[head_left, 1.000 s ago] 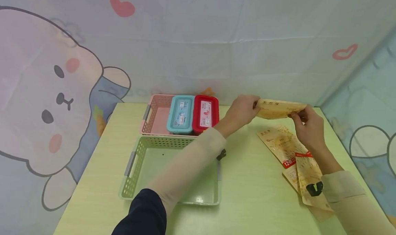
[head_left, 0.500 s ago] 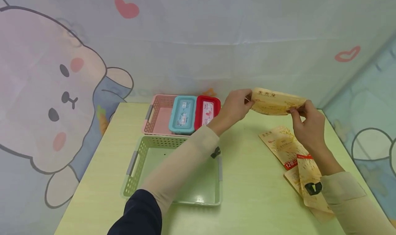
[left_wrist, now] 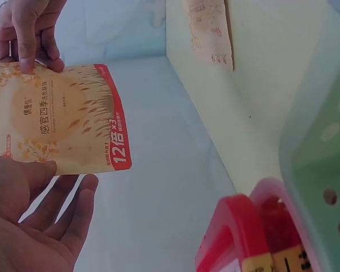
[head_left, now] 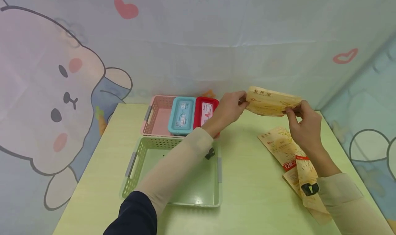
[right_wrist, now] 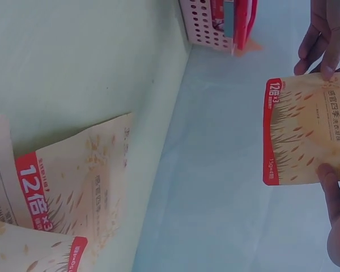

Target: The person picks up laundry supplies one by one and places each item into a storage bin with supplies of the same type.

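A beige laundry-pod pouch [head_left: 269,103] with a red band is held up off the table, in front of the back wall. My left hand [head_left: 229,107] pinches one end of it, thumb on the printed face in the left wrist view. At the other end, my right hand [head_left: 304,126] pinches the pouch between thumb and fingers. Below the right forearm lie more pouches of the same kind: one farther back [head_left: 276,145], and a pouch [head_left: 310,187] overlapping another pouch [head_left: 292,178]. The right wrist view shows the held pouch [right_wrist: 306,133] flat and unwrinkled.
A green basket [head_left: 131,169] stands under my left forearm. Behind it is a pink basket [head_left: 146,123] containing a blue-lidded box [head_left: 182,116] and a red-lidded box [head_left: 206,113]. A cartoon-printed cloth [head_left: 191,56] hangs behind the table.
Both hands have lifted the pouch slightly and shifted it left, tilting its printed face more into view. The pouches on the table and the baskets stay put.
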Action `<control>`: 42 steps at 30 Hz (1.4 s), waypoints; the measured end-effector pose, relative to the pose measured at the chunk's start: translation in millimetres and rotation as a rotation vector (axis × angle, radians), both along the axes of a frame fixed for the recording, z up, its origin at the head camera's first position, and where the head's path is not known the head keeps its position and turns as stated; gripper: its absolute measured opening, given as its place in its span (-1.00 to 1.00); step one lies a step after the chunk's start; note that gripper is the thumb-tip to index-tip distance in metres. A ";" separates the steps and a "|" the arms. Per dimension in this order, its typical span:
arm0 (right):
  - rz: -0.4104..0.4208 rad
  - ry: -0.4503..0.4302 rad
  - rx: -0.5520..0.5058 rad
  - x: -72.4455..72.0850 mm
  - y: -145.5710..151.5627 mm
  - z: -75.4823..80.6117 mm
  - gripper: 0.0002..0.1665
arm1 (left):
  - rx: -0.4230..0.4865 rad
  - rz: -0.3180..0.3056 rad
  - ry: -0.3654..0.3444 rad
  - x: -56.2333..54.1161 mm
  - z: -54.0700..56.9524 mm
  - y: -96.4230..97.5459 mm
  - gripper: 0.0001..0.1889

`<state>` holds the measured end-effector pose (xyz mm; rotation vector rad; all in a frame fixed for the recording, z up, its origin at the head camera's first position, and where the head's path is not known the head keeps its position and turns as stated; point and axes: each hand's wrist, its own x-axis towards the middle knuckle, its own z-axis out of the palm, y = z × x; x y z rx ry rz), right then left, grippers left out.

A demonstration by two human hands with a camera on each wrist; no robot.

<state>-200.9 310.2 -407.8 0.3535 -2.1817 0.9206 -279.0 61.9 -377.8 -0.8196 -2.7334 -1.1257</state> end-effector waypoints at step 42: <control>0.293 -0.145 -0.132 23.6 -46.1 47.6 -0.81 | 0.045 -0.019 0.301 57.3 33.7 -83.6 -0.88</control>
